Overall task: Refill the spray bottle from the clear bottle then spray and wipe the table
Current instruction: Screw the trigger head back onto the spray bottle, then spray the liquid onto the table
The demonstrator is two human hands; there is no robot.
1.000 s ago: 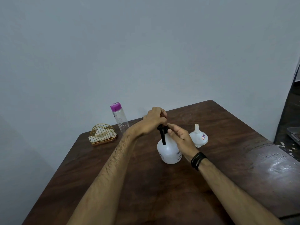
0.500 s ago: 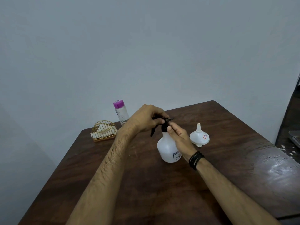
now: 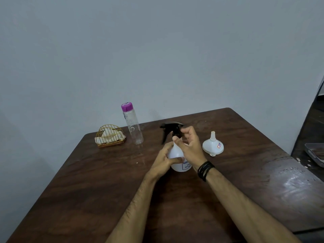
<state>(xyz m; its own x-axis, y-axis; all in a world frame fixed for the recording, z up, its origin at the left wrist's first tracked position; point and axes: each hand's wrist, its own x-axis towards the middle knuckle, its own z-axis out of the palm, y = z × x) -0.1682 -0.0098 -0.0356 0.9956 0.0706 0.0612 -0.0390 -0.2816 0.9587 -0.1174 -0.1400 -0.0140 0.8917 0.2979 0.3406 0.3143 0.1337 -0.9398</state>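
Observation:
The white spray bottle (image 3: 176, 151) stands on the dark wooden table (image 3: 105, 186) with its black trigger head (image 3: 171, 129) on top, nozzle pointing left. My left hand (image 3: 164, 163) grips the bottle's round body from the left. My right hand (image 3: 188, 144) curls its fingers round the black collar under the trigger head. The clear bottle (image 3: 132, 126) with a purple cap stands upright at the back left. A white funnel (image 3: 213, 145) sits upside down to the right of the spray bottle.
A gold wire basket (image 3: 110, 136) with white cloths stands at the table's back left. A wet patch (image 3: 287, 179) shines on the right side of the table. The edge of a grey tray (image 3: 314, 154) shows beyond the right table edge.
My left hand left the trigger head and dropped to the bottle's body. My right hand rose to the collar. The trigger head has turned and now points left.

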